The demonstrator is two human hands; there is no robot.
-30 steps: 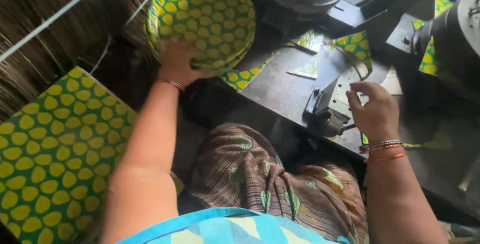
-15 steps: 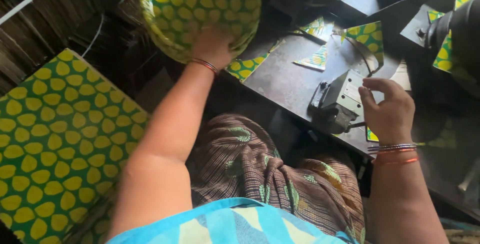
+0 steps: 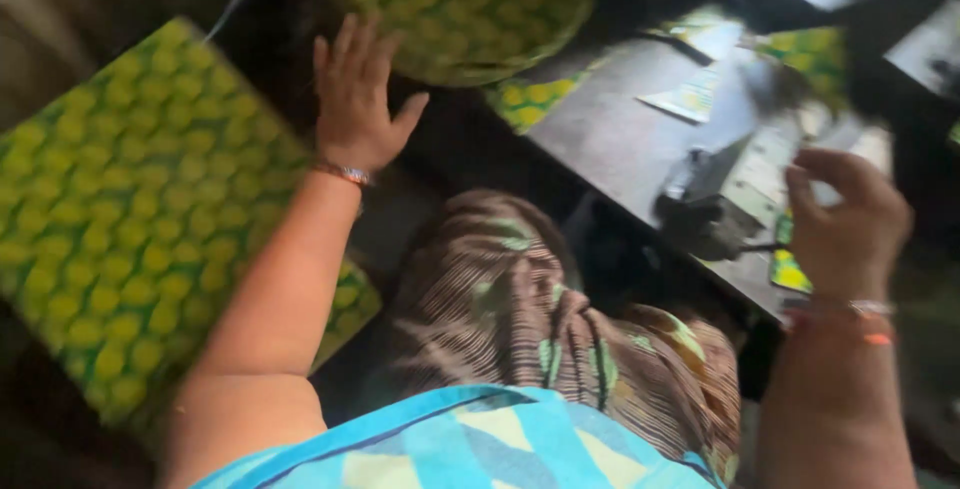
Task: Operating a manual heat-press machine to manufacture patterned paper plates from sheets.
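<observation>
My left hand (image 3: 357,99) is open with fingers spread, just left of a round green-and-yellow patterned plate (image 3: 470,9) and apart from it. The plate lies at the top of the view, near the edge of a dark metal machine table (image 3: 620,139). My right hand (image 3: 845,224) hovers at the right over a small dark lever part (image 3: 700,209) of the machine, fingers curled, holding nothing that I can see. The picture is blurred by motion.
A stack of square green-and-yellow patterned sheets (image 3: 130,219) lies at the left. Cut patterned scraps (image 3: 690,99) lie on the machine table. My lap in brown patterned cloth (image 3: 530,319) fills the bottom middle.
My left hand has let go of the round plate and drawn back to the left with fingers spread. The view has swung, and my right hand stays near the lever part.
</observation>
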